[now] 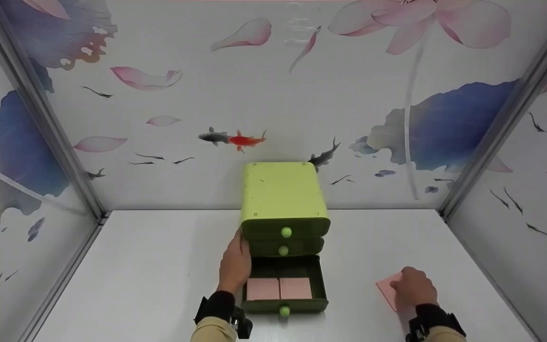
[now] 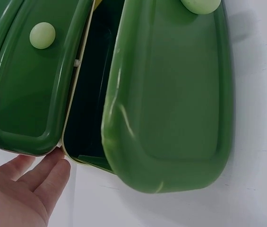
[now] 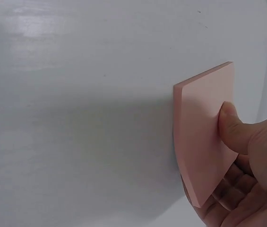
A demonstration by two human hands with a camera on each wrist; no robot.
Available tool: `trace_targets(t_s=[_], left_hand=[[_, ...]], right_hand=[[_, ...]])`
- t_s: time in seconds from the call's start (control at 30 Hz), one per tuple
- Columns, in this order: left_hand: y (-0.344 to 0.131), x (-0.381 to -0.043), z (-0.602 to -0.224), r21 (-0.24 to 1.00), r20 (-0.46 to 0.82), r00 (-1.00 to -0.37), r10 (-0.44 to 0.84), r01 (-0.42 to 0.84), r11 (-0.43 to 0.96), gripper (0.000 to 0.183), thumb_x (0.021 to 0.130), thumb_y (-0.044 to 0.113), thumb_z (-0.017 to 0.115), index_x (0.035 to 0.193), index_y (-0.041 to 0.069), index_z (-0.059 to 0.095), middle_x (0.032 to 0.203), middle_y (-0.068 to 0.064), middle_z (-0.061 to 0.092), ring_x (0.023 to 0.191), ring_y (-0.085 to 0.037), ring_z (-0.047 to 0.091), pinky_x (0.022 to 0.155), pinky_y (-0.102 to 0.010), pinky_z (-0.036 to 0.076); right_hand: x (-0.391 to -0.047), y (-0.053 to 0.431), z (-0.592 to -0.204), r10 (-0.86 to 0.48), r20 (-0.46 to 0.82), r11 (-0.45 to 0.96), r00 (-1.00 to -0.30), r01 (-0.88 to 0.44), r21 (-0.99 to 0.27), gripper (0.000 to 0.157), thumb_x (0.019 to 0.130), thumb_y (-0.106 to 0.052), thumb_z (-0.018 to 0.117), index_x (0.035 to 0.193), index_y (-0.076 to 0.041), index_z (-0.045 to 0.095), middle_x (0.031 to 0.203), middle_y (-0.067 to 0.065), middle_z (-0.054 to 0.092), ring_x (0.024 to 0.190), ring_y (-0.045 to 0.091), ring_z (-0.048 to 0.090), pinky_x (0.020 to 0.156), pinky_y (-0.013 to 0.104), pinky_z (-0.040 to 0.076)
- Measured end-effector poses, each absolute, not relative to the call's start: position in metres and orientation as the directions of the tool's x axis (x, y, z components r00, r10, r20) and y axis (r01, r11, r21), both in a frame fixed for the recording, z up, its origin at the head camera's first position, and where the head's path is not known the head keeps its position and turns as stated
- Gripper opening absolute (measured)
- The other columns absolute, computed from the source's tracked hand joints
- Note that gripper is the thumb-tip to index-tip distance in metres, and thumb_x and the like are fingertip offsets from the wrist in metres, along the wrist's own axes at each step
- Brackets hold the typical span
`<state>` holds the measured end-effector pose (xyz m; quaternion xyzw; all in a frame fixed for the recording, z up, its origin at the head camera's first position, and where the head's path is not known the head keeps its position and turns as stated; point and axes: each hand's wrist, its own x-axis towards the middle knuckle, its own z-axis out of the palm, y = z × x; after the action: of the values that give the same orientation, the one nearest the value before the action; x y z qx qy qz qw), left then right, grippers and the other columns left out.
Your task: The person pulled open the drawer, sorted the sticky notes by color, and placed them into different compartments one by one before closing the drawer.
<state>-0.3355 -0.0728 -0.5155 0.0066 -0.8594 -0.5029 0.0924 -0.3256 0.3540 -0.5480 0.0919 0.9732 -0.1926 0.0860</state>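
A small drawer cabinet, light green with dark green fronts, stands at the back middle of the table. Its bottom drawer is pulled far out, and two pink note pads lie side by side inside. My left hand rests against the cabinet's left side, its fingers extended along the side by the middle drawer front. Over the table to the right, my right hand holds another pink pad of sticky notes, thumb on its face and fingers behind.
Round light green knobs stick out from the drawer fronts. A white table lies under everything. Printed wall panels close off the back and both sides, with metal posts at the corners.
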Motion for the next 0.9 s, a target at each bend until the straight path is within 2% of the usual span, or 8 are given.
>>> trace_targets(t_s=[0.23, 0.37, 0.6, 0.9], left_hand=[[-0.073, -0.335, -0.515, 0.858, 0.161, -0.982, -0.097, 0.091, 0.506, 0.048, 0.108, 0.025, 0.030, 0.153, 0.007, 0.029, 0.152, -0.016, 0.042, 0.139, -0.036, 0.042, 0.111, -0.052, 0.037], [-0.073, -0.336, -0.515, 0.853, 0.179, -0.979, -0.093, 0.108, 0.511, 0.048, 0.108, 0.023, 0.030, 0.152, 0.004, 0.031, 0.151, -0.017, 0.043, 0.138, -0.036, 0.042, 0.111, -0.052, 0.037], [-0.073, -0.337, -0.515, 0.848, 0.176, -0.979, -0.103, 0.098, 0.520, 0.048, 0.108, 0.025, 0.030, 0.152, 0.005, 0.031, 0.151, -0.016, 0.044, 0.138, -0.035, 0.043, 0.111, -0.051, 0.038], [-0.072, -0.337, -0.514, 0.850, 0.165, -0.981, -0.105, 0.087, 0.520, 0.048, 0.108, 0.023, 0.030, 0.152, 0.005, 0.031, 0.152, -0.016, 0.043, 0.138, -0.035, 0.043, 0.111, -0.051, 0.038]], right_hand=[[-0.327, 0.352, -0.548, 0.170, -0.137, 0.901, -0.976, 0.210, -0.379, 0.026, 0.090, -0.010, 0.063, 0.105, 0.012, 0.064, 0.096, 0.027, 0.069, 0.082, 0.041, 0.068, 0.069, 0.052, 0.055], [-0.328, 0.349, -0.549, 0.162, -0.108, 0.896, -0.981, 0.192, -0.401, 0.024, 0.091, -0.007, 0.062, 0.106, 0.011, 0.066, 0.097, 0.026, 0.070, 0.082, 0.039, 0.068, 0.069, 0.051, 0.055], [-0.326, 0.338, -0.539, 0.130, -0.041, 0.898, -0.991, 0.135, -0.419, 0.019, 0.090, -0.005, 0.063, 0.103, 0.006, 0.070, 0.095, 0.022, 0.071, 0.075, 0.030, 0.068, 0.064, 0.048, 0.054], [-0.329, 0.326, -0.534, 0.073, 0.063, 0.894, -0.995, 0.038, -0.446, 0.018, 0.087, -0.004, 0.064, 0.101, 0.004, 0.072, 0.097, 0.022, 0.072, 0.079, 0.034, 0.068, 0.064, 0.048, 0.055]])
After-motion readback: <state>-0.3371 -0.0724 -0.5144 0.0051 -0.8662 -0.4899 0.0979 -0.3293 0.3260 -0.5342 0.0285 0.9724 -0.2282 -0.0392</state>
